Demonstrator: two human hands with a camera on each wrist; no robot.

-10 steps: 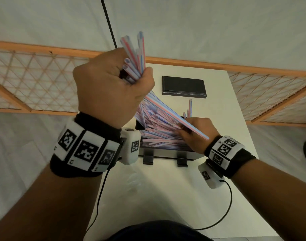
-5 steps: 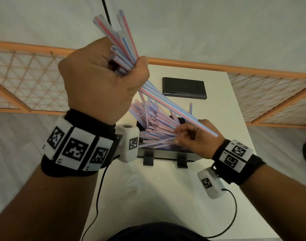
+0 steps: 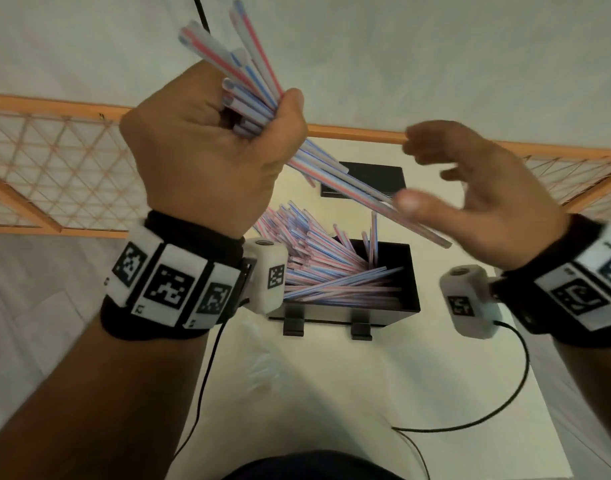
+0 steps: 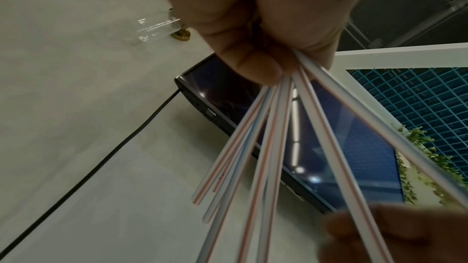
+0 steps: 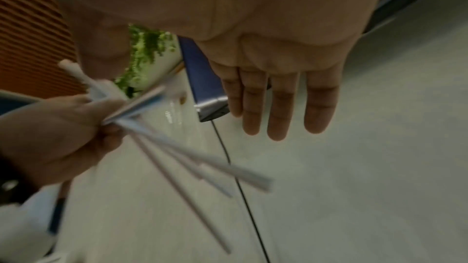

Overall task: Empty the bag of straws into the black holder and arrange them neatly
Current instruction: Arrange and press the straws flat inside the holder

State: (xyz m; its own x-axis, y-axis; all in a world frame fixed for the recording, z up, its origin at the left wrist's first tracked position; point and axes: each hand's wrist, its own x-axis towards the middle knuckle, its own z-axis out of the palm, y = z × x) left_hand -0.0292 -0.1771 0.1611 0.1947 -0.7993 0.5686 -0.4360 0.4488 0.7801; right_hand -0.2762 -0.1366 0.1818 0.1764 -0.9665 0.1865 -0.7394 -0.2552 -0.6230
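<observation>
My left hand (image 3: 214,150) grips a bundle of striped straws (image 3: 252,88) high above the table, their lower ends slanting down to the right. The same bundle (image 4: 286,137) fans out below the fist in the left wrist view. My right hand (image 3: 470,188) is raised to the right of the bundle, fingers straight and spread, thumb close to the straws' lower ends. In the right wrist view its fingers (image 5: 278,103) are straight and hold nothing. Below, the black holder (image 3: 406,292) contains a messy pile of straws (image 3: 318,258) leaning left over its edge.
A flat black lid or box (image 3: 380,174) lies on the white table (image 3: 332,393) behind the holder. A clear plastic bag (image 3: 262,362) lies in front of the holder. Black cables (image 3: 505,386) trail over the table. An orange lattice fence (image 3: 44,168) runs behind.
The left hand has lifted the bundle higher. The right hand has left the pile in the holder, risen to the bundle's lower ends and straightened its fingers.
</observation>
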